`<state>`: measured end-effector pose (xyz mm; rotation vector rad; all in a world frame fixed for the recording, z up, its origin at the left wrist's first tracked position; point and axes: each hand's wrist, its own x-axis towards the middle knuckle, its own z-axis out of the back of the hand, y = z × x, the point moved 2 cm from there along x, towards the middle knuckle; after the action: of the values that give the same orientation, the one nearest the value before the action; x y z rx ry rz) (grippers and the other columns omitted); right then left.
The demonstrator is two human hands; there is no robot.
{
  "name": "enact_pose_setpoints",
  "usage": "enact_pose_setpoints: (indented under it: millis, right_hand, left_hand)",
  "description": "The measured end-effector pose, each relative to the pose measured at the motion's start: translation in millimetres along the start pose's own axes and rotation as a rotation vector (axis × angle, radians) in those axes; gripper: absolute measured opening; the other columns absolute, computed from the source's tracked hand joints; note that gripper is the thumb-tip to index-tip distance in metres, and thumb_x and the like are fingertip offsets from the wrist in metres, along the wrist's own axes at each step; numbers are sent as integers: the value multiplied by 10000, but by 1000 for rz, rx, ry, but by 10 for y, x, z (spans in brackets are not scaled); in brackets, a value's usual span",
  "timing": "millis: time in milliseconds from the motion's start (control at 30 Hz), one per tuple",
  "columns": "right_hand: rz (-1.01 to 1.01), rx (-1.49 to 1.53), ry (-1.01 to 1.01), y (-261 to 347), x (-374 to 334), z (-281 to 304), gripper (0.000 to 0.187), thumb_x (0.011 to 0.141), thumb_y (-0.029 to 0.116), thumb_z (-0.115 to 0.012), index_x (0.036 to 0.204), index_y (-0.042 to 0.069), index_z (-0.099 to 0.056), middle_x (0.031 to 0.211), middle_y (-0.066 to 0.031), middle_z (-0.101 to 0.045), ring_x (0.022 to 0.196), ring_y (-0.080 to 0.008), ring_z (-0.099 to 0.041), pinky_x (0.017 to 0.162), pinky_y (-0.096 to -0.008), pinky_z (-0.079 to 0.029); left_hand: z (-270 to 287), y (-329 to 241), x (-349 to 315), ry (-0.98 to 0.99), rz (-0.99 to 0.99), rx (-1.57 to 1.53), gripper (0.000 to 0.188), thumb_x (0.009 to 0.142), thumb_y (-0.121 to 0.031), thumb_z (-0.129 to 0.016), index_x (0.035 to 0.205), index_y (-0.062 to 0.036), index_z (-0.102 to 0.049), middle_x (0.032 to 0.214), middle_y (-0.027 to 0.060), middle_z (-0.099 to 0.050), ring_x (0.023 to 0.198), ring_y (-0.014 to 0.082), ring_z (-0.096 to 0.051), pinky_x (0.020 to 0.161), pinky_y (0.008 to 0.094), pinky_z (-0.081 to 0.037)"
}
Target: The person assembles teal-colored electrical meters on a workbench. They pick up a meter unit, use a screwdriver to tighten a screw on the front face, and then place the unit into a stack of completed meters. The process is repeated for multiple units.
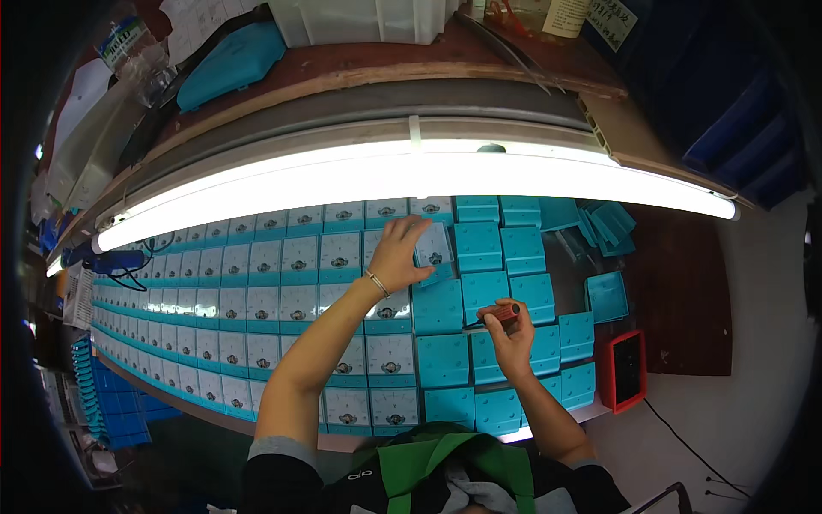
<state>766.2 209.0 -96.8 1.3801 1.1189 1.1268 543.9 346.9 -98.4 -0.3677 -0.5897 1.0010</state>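
My left hand (401,257) grips the left side of a panel meter (436,243) with a white dial face and a turquoise lower edge. Its fingers lie along the upper side and the thumb is near the bottom; the meter sits slightly askew among the others. A screwdriver (502,313) with a red handle is held in my right hand (512,341), its thin shaft pointing left above the turquoise cases (485,295). Rows of similar white-faced meters (300,254) cover the table left of my left hand.
A bright tube lamp (411,176) spans the far side, below a wooden shelf (342,79) bearing a translucent bin (360,21). Loose turquoise covers (608,224) lie at the far right. A red tray (623,372) with a dark inside stands at the right edge.
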Motion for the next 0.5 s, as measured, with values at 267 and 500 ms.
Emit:
enact_pose_setpoints:
  millis: [267,500]
  right_hand:
    - [10,-149,30,-102,-56,94,273,857,18,-628,1105,2,-514,940,-116,-680,872,-167,-666,778,-297,-533]
    - [-30,-168,-35,-210,-179,275,261,848,10,-637,1084,7,-526,922,-111,-686,879,-169,-674,752,-295,-545]
  left_hand:
    - [-761,-183,627,508,-32,474,771,683,-318,-773,1344,-89,-448,1288,141,-486,1205,290,-412,935,424,-413]
    - [-736,281,909,605,273,161,648,790,-307,-694,1303,-3,-439,1197,239,-539,1126,356,-525,960,432,-438]
